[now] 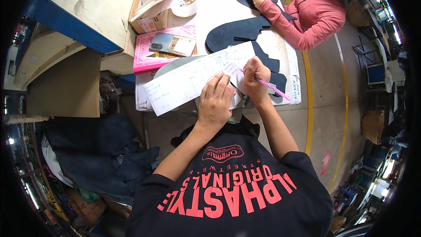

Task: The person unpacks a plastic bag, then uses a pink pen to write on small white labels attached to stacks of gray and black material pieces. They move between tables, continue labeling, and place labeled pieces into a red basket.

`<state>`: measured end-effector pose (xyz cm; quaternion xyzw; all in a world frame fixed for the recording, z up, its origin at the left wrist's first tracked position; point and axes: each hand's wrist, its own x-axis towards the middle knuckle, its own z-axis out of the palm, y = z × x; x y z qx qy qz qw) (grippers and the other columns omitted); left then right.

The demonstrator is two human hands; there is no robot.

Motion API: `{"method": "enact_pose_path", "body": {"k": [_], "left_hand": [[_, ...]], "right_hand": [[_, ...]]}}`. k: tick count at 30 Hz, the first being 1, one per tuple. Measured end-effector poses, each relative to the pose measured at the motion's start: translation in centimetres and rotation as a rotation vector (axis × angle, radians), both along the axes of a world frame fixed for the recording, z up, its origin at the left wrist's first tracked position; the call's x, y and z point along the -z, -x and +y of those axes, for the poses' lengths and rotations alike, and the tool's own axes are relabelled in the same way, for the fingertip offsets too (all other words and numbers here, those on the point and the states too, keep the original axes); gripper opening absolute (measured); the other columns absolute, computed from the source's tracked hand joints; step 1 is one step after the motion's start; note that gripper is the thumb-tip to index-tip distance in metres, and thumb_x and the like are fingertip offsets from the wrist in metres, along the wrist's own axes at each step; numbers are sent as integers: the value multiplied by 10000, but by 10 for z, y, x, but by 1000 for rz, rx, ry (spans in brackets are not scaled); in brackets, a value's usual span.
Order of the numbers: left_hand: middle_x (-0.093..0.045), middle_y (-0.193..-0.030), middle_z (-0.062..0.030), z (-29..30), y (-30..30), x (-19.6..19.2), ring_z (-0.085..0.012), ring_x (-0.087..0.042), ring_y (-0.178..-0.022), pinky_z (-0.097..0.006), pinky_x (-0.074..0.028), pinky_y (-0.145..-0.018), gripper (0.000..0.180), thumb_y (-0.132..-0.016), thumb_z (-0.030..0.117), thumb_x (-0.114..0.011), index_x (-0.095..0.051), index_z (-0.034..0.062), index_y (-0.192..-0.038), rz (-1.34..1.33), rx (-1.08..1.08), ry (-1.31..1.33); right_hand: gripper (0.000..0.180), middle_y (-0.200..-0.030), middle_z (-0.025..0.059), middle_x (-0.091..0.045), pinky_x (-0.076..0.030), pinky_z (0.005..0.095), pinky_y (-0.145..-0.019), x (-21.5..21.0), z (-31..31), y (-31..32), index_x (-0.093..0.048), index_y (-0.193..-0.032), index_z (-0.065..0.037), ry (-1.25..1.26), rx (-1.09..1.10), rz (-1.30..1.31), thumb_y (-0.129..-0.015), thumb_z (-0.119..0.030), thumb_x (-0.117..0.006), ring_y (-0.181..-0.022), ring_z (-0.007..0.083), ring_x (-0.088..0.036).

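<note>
Head view, centre: right hand (254, 77) holds pink pen (275, 89), apparently writing; left hand (215, 99), grip unclear, should steady sheet (175, 84) next.

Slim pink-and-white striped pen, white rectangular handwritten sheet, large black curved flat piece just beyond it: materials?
Striped pen: likely smooth plastic; crisp, bright stripes.
Handwritten sheet: matte paper or thin card; thin straight edges, no shine.
Black curved piece: mostly matte, perhaps leather, synthetic or dense fabric; even surface, clean-cut edges, but look leaves it open.
</note>
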<state>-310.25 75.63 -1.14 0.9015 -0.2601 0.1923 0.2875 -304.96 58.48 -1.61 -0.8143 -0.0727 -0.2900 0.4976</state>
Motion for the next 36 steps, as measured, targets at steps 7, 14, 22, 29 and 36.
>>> {"method": "enact_pose_path", "body": {"k": [7, 14, 22, 29, 36], "left_hand": [[-646, -1429, -113, 0, 0, 0, -317, -561, -1420, -449, -447, -1160, 205, -980, 171, -722, -685, 58, -1147, 5, -12, -15], [-644, -1432, -123, -1, 1, 1, -334, -576, -1416, -466, -448, -1142, 300, -896, 64, -731, -682, 36, -1191, 3, -10, 16], [-649, -1427, -127, -1, 1, 0, -333, -577, -1415, -467, -448, -1149, 302, -905, 63, -719, -684, 28, -1203, 8, -5, 30], [-651, -1426, -131, 0, 1, -1, -335, -577, -1413, -469, -452, -1145, 296, -912, 64, -716, -684, 25, -1204, 1, -4, 16], [-646, -1430, -132, 0, 1, 0, -340, -573, -1415, -472, -455, -1138, 302, -899, 55, -721, -683, 24, -1197, -8, 1, 22]], "right_hand": [[520, -668, 50, -545, -425, 290, -581, -4, -11, 9, -524, -766, -2, -13, -139, 70, -1218, -244, -436, -599, 111, -511], [384, -664, 173, -537, -450, 393, -553, 1, -10, 12, -564, -812, -5, 65, -194, 89, -1160, -166, -546, -543, 315, -546], [332, -679, 189, -546, -451, 400, -554, -2, -10, 11, -575, -843, 0, 57, -173, 105, -1144, -141, -568, -550, 340, -545], [371, -675, 184, -544, -449, 399, -549, 1, -10, 10, -563, -825, 2, 59, -149, 90, -1161, -156, -544, -544, 338, -532], [376, -672, 179, -534, -442, 397, -540, 3, -10, 10, -555, -817, 5, 88, -114, 73, -1160, -150, -549, -536, 337, -524]]}}
